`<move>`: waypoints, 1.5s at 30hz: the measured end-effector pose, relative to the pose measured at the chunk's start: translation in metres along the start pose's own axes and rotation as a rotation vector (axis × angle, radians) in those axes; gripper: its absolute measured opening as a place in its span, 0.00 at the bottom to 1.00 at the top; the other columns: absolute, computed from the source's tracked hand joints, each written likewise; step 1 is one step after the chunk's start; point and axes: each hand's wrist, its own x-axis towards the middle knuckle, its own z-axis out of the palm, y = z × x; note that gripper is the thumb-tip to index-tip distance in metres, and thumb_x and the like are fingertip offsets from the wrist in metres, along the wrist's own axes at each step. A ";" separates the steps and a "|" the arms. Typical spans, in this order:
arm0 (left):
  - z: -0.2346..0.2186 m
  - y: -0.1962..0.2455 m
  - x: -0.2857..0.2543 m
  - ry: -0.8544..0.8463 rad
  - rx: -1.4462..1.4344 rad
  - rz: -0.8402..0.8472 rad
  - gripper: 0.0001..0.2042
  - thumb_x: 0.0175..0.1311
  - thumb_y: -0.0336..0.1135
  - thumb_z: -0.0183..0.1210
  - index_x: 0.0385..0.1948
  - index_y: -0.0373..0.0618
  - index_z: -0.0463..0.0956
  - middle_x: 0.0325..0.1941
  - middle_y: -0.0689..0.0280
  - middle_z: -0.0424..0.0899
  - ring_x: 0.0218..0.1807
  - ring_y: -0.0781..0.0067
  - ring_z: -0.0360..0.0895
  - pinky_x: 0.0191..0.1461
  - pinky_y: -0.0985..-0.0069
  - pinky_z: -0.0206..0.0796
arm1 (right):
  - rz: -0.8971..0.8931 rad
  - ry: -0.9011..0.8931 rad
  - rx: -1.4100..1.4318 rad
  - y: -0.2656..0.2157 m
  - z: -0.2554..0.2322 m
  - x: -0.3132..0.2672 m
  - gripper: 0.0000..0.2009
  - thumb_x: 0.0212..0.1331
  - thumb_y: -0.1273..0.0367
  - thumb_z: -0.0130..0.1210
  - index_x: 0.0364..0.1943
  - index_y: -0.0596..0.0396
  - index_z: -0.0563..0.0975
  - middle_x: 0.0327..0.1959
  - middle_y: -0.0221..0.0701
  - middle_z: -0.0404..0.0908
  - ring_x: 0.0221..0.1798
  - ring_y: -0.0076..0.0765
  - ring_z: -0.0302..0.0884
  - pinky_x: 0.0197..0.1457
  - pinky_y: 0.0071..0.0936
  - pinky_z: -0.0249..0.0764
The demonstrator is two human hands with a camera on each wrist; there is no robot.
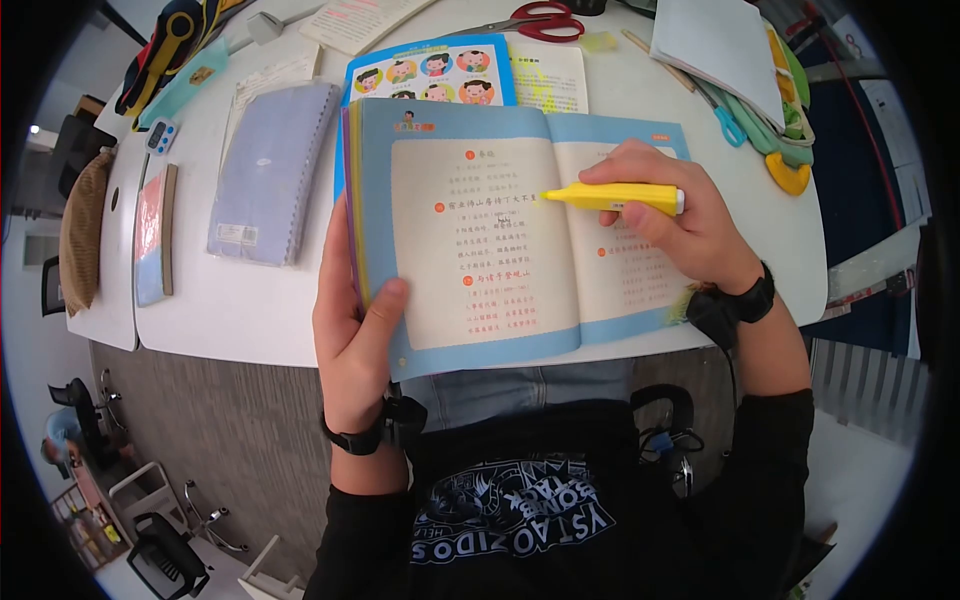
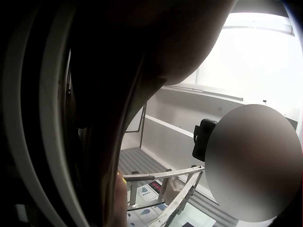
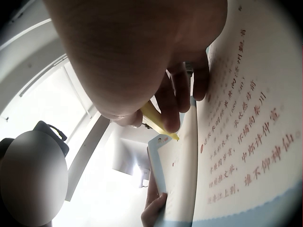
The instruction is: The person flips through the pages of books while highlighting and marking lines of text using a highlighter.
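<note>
An open book [image 1: 480,250] with blue page borders and Chinese text is held up near the table's front edge. My left hand [image 1: 355,335] grips its left side, thumb on the page margin and fingers behind the cover. My right hand [image 1: 665,215] pinches a yellow highlighter [image 1: 630,195] over the right page. The highlighter's tip points left, right by the end of a heading line on the left page. In the right wrist view, the highlighter [image 3: 158,120] shows between thumb and fingers, and fingertips lie close to the right page [image 3: 246,123].
Behind the book lie a blue booklet with cartoon faces [image 1: 430,65] and red-handled scissors [image 1: 540,20]. Left of it are a lavender notebook [image 1: 272,170], a small timer [image 1: 160,135] and a thin book [image 1: 155,235]. White paper [image 1: 715,60] and a green pouch [image 1: 790,140] lie at the right.
</note>
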 end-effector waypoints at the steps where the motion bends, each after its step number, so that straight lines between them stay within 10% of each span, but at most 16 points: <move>1: -0.001 -0.001 0.000 0.001 0.011 0.000 0.37 0.69 0.21 0.52 0.81 0.34 0.48 0.82 0.51 0.61 0.81 0.61 0.60 0.82 0.65 0.49 | -0.001 -0.012 0.019 0.000 0.000 0.000 0.15 0.70 0.68 0.59 0.57 0.54 0.84 0.47 0.33 0.84 0.46 0.32 0.79 0.52 0.29 0.75; 45: -0.003 -0.004 -0.001 0.004 0.020 -0.001 0.38 0.69 0.19 0.52 0.81 0.35 0.48 0.83 0.51 0.60 0.81 0.61 0.61 0.82 0.65 0.50 | 0.039 -0.031 0.045 0.003 0.000 0.000 0.14 0.72 0.68 0.58 0.58 0.55 0.83 0.49 0.34 0.84 0.44 0.29 0.82 0.49 0.26 0.80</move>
